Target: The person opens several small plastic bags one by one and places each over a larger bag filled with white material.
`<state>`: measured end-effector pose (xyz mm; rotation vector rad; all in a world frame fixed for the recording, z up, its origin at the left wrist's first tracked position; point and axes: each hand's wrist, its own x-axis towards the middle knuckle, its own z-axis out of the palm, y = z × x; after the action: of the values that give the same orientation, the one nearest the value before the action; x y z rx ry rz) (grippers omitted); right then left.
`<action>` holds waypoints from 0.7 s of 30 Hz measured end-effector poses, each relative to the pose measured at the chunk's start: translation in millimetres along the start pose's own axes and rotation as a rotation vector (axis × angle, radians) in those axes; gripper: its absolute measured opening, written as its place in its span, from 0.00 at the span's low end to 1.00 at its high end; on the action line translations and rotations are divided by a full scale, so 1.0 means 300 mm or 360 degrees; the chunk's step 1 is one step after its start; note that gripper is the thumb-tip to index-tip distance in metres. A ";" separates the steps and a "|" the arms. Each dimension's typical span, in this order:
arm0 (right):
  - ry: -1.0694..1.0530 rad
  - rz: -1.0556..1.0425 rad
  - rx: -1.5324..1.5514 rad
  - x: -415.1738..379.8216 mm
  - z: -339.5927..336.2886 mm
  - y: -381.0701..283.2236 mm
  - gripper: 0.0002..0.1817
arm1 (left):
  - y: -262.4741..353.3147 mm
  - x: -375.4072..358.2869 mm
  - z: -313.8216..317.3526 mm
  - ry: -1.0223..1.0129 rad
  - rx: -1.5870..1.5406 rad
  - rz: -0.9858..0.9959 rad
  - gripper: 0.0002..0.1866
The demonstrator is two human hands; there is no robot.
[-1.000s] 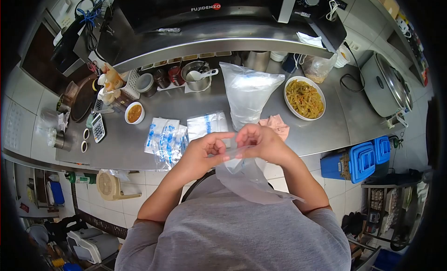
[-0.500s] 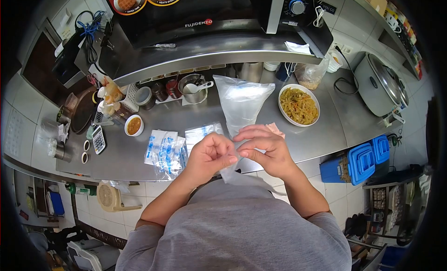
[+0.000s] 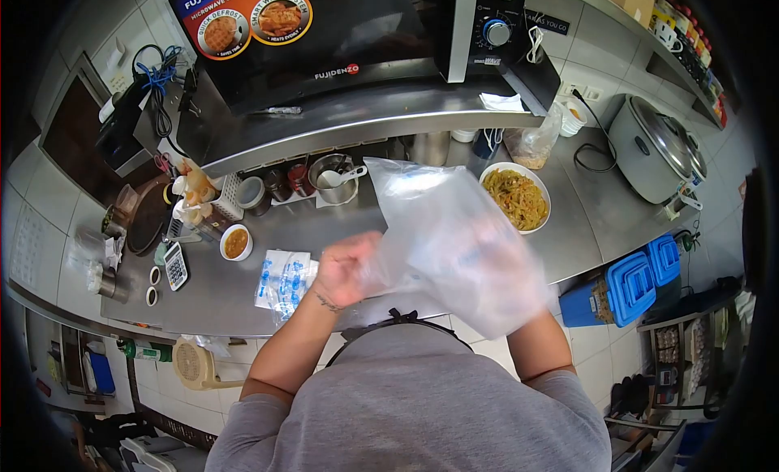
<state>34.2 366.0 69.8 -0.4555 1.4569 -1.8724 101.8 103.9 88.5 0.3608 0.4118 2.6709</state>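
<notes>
A clear plastic bag is spread between my hands above the counter's front edge, smeared by motion. My left hand is closed on the bag's left edge. My right hand shows only faintly through the cloudy plastic on the other side, its fingers blurred. Just beyond the bag stands a white bowl of noodle-like food, its lower left side close to the plastic. Left of my left hand lie clear plastic packs with blue print.
A microwave sits on the steel shelf over the counter. Toward the left are a small bowl of sauce, a calculator and a metal pot with a white scoop. A large lidded cooker stands at right.
The bag has swung up and right from hanging between my hands and now spreads over my right hand. My hands have moved apart, the left one leftward, the right one rightward.
</notes>
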 end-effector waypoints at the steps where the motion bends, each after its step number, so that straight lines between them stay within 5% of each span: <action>1: 0.0059 -0.0210 -0.0130 -0.009 0.014 -0.020 0.07 | 0.006 -0.006 -0.040 0.0031 0.0256 -0.0291 0.10; 2: 0.0117 -0.0424 -0.0262 -0.018 0.029 -0.048 0.08 | 0.012 -0.004 -0.055 0.0061 0.0516 -0.0579 0.16; 5: 0.0292 -0.1064 -0.0667 -0.044 0.079 -0.156 0.10 | 0.021 0.022 -0.006 0.0009 0.0943 -0.0404 0.20; 6: -0.0025 -0.0525 0.0781 -0.041 0.100 -0.211 0.09 | 0.063 0.070 0.005 -0.0017 0.0873 -0.0392 0.17; 10: 0.0546 -0.0427 0.1083 0.081 0.079 -0.341 0.06 | 0.226 0.285 0.065 -0.0101 0.0365 -0.0344 0.10; 11: 0.0418 -0.0378 0.1026 0.152 -0.013 -0.307 0.05 | 0.241 0.323 0.036 -0.0171 0.0234 -0.0378 0.10; 12: 0.0288 -0.0334 0.0966 0.211 -0.080 -0.266 0.04 | 0.224 0.337 -0.011 0.0206 0.0183 -0.0334 0.09; 13: 0.0510 -0.0237 0.0967 0.246 -0.089 -0.216 0.05 | 0.201 0.343 -0.089 0.0579 0.0135 -0.0283 0.09; 17: 0.0919 -0.0067 0.0720 0.309 -0.093 0.088 0.09 | 0.023 0.248 -0.447 0.1059 -0.0014 -0.0189 0.09; 19: 0.0998 -0.0056 0.0615 0.296 -0.084 0.176 0.10 | -0.039 0.182 -0.554 0.0912 0.0163 -0.0303 0.09; 21: 0.1233 -0.0250 -0.0275 0.301 -0.077 0.169 0.10 | -0.052 0.197 -0.451 0.1196 0.1081 -0.0077 0.10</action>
<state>-26.9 311.9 2.1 0.1168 2.1386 -2.1776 13.4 111.9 -30.4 -0.4948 1.5250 2.4487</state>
